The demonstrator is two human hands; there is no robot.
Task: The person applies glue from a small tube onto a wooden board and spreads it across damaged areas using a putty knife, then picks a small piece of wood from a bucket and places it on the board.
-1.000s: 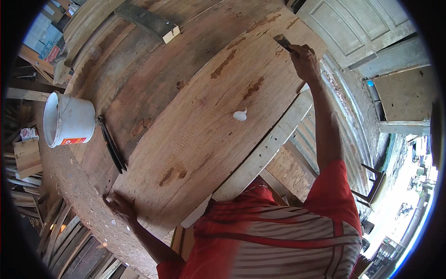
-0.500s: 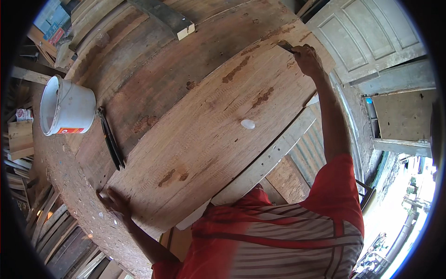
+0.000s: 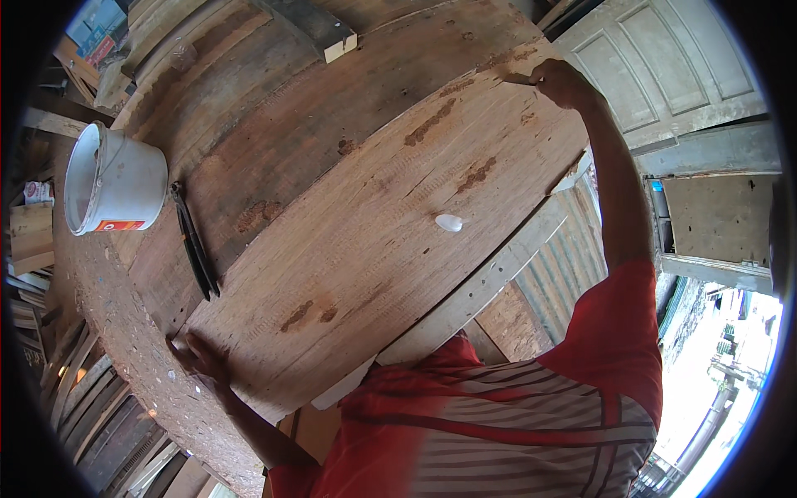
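On the surface [image 3: 108, 332], a rough, speckled board, lies a large plywood panel [image 3: 374, 241], pale brown with a fine grain, set slantwise from lower left to upper right. Dark reddish-brown patches mark it: two low near the left end, several toward the far right end. A small blob of white filler [image 3: 449, 222] sits near its right long edge. The left hand [image 3: 199, 355] rests flat at the panel's near left corner, fingers spread apart and pressed on the wood where panel meets surface; it grips nothing. The right hand [image 3: 562, 83] reaches to the far right corner with the arm stretched out, fingers closed together on a small flat tool [image 3: 519, 80] whose dark tip touches the panel beside a brown patch; what kind of tool it is cannot be told. Beyond the panel's left long edge lies a darker, worn board [image 3: 332, 108], and on it a pair of long dark tongs or pliers [image 3: 193, 245], just beside the panel's edge. A white bucket [image 3: 112, 180] lies tipped near the surface's left rim, well apart from both hands. A wood block [image 3: 320, 25] lies at the far edge. Under the panel's right long edge a pale batten [image 3: 490, 278] juts out, with corrugated sheet below it. A grey panelled door [image 3: 656, 66] stands past the right hand. Most of the panel's middle lies bare between the two hands, and stacked timber [image 3: 50, 382] crowds the left side below the surface.
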